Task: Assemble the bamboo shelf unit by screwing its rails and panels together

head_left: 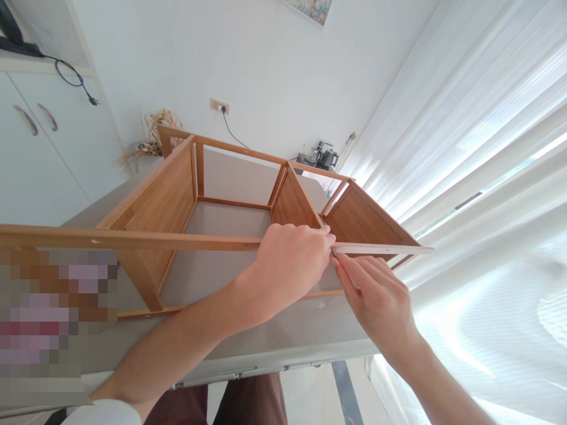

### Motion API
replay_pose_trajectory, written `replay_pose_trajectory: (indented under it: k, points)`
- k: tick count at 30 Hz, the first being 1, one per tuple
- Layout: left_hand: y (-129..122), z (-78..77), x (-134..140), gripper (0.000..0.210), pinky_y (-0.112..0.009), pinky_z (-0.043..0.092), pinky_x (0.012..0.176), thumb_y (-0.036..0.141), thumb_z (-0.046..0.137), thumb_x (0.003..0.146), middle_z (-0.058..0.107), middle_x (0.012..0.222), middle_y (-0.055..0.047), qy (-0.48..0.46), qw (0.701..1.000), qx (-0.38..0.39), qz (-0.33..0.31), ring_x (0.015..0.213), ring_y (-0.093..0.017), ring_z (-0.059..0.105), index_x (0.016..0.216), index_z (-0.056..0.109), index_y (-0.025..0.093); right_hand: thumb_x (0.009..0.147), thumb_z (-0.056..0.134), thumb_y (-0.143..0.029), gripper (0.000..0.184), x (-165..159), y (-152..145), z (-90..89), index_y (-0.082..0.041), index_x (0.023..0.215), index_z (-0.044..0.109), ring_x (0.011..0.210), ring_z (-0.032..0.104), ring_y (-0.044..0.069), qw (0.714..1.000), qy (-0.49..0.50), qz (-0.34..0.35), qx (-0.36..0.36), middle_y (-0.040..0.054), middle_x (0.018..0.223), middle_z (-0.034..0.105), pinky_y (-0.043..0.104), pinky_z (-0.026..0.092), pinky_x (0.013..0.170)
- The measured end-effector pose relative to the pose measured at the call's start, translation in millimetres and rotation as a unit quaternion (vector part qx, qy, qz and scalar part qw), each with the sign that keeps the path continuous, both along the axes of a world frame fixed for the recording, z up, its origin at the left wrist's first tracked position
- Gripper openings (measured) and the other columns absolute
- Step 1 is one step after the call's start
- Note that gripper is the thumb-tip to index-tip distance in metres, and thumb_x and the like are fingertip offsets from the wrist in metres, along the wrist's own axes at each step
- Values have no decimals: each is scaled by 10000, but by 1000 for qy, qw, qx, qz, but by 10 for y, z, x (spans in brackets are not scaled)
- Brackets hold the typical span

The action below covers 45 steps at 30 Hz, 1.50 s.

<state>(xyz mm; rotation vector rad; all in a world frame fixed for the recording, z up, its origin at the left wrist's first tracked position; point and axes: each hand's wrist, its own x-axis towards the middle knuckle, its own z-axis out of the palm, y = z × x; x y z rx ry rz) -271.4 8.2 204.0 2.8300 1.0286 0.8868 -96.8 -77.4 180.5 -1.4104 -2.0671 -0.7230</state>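
A wooden shelf unit [230,203] with slatted frame rails and inset panels lies on its side across a grey surface. My left hand [292,260] is closed over its near long rail [177,240], close to where a middle panel [299,198] meets it. Just to the right, my right hand [381,301] pinches a thin metal hex key [349,276]. The key's upper end touches the rail's underside beside my left fingertips; the fastener there is hidden.
A grey table [283,348] supports the shelf. Behind stand dried stalks [163,121] and a dark kettle [328,158]; a wall socket [219,106] has a plugged cord. White cabinets [39,153] are at left, sheer curtains [487,177] at right. A pixelated patch covers the lower left.
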Motion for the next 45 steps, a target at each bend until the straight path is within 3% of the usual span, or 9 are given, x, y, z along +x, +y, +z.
replay_pose_trajectory:
  k: [4,6,8,11,14,21,31,36,45]
  points:
    - [6,-14,-1,306,-290,350,493,253,496,994,785,1038,-7,3,1000,-2,3,810,-203,752,1207,708,314,946,631,-208,74,24,-1,-19,-218,934,703,609,493,114,996,85,-22,-36,-11,694,640,274,410,615]
    - [11,-19,-6,312,-301,325,480,250,496,985,789,1008,0,2,1000,0,1,771,-205,747,1201,713,310,948,635,-325,145,40,8,-33,-235,876,722,600,531,116,980,171,-54,-91,-13,705,671,261,428,579]
    - [16,-20,-9,316,-308,300,470,246,494,976,791,993,8,-3,1000,3,-2,742,-206,742,1187,722,304,940,621,-448,255,50,28,-48,-238,848,735,596,586,123,939,283,-76,-179,-6,739,705,251,463,551]
    - [20,-16,-9,319,-305,272,463,233,491,965,793,972,22,-10,1000,2,-8,697,-192,731,1161,734,302,936,581,-544,369,48,66,-79,-216,882,742,611,657,141,863,416,-44,-283,24,815,738,261,548,587]
    - [24,-10,-4,314,-302,250,456,225,501,957,794,959,26,-10,1000,-7,-9,661,-178,720,1147,737,306,939,584,-529,371,27,81,-123,-197,879,737,646,682,153,841,457,2,-289,46,839,742,270,586,638]
    - [22,12,-12,293,-306,260,458,241,509,962,793,971,14,0,1000,-11,-12,692,-185,730,1141,735,294,969,577,-427,246,34,14,-253,-222,1025,702,803,706,156,870,430,13,-243,47,917,744,261,596,756]
    - [35,-6,0,285,-311,316,469,251,520,959,741,1188,54,-20,1000,2,-12,742,-177,744,1139,733,311,1002,524,-358,184,58,-7,-366,-248,1011,671,760,695,128,901,372,-3,-222,17,882,717,191,523,574]
    - [27,-12,1,297,-313,346,478,235,513,969,766,1112,58,-21,1000,2,-4,767,-181,748,1153,729,324,989,543,-260,169,165,-32,-332,-253,1070,691,737,622,113,946,294,10,-136,12,838,638,196,496,566]
    - [24,-31,11,267,-308,384,497,262,532,967,752,1154,64,-19,1000,1,4,798,-191,754,1122,737,331,974,548,-217,188,226,-2,-261,-232,1085,699,765,610,144,968,234,-1,-95,64,917,651,195,407,430]
